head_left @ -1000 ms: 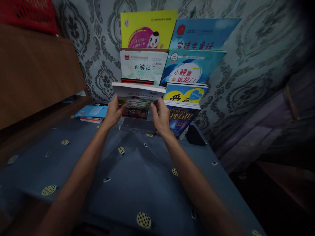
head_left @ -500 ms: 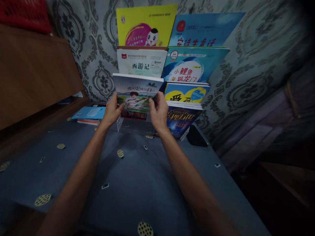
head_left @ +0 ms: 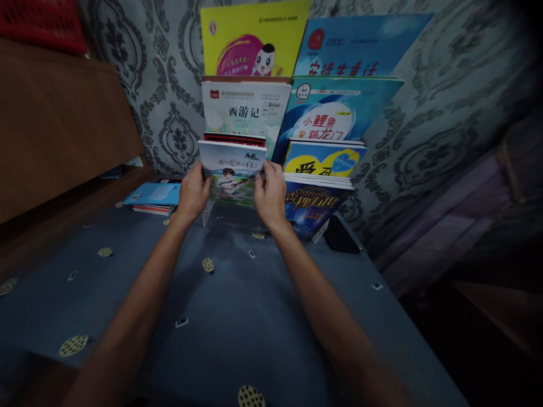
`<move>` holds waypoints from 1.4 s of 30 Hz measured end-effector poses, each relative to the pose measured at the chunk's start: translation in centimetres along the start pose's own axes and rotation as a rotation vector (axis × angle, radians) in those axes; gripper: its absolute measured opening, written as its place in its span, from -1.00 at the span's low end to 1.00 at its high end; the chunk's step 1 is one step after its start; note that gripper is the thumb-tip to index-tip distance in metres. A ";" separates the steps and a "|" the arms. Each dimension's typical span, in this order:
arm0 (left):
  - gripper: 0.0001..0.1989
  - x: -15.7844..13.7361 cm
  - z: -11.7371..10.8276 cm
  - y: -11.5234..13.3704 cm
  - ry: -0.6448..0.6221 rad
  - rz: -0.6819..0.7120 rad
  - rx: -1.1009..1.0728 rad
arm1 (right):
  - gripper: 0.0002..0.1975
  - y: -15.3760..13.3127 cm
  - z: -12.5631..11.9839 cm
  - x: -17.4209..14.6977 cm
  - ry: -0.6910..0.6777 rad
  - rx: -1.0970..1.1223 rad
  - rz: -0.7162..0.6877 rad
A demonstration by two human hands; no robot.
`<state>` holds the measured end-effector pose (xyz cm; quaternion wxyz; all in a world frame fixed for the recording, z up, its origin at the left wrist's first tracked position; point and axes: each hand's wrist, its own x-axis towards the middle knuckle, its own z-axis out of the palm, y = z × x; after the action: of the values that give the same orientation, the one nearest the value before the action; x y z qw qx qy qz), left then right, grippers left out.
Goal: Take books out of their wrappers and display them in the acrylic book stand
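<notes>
Between my two hands stands a book [head_left: 231, 176] with a figure in white on a green landscape cover. My left hand [head_left: 194, 191] is closed on its left edge, and my right hand [head_left: 271, 191] grips the right edge. The book is nearly upright at the left column of a clear tiered stand [head_left: 229, 217]. Just behind it shows the top of a dark red book [head_left: 235, 139]. A whitish book [head_left: 246, 107] and a yellow book [head_left: 254, 28] rise on the tiers further back.
Right of my hands the stand holds a dark blue book [head_left: 316, 206], a yellow-and-blue book [head_left: 326, 159], a teal book [head_left: 339, 107] and a blue book [head_left: 365, 45]. A book stack [head_left: 155, 195] lies at left, by a wooden cabinet [head_left: 63, 124]. A dark flat object [head_left: 340, 234] lies at right.
Both hands have lowered the book toward the front tier of the stand. The top of the dark red book now shows behind it, and more of the whitish book is visible. The view has shifted slightly.
</notes>
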<state>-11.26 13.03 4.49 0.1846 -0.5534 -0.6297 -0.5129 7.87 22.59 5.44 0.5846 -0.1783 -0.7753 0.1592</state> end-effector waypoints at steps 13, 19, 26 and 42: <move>-0.85 -0.2 -0.2 1.2 0.035 0.011 0.186 | -0.45 0.5 1.7 -1.1 0.062 -0.079 0.046; -0.85 -0.3 0.1 1.1 0.064 0.018 0.209 | -0.49 1.8 2.0 -1.5 0.010 -0.026 0.071; -0.80 0.1 0.2 0.5 0.038 -0.006 0.166 | -0.50 2.2 2.6 -2.0 -0.019 -0.067 0.121; -0.74 1.0 0.3 1.3 0.018 -0.048 0.071 | -0.46 1.0 1.8 -1.1 -0.066 -0.099 0.185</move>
<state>-10.29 13.60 5.76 0.1971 -0.5266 -0.6590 -0.4996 6.52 22.87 3.57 0.5321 -0.2722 -0.7813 0.1799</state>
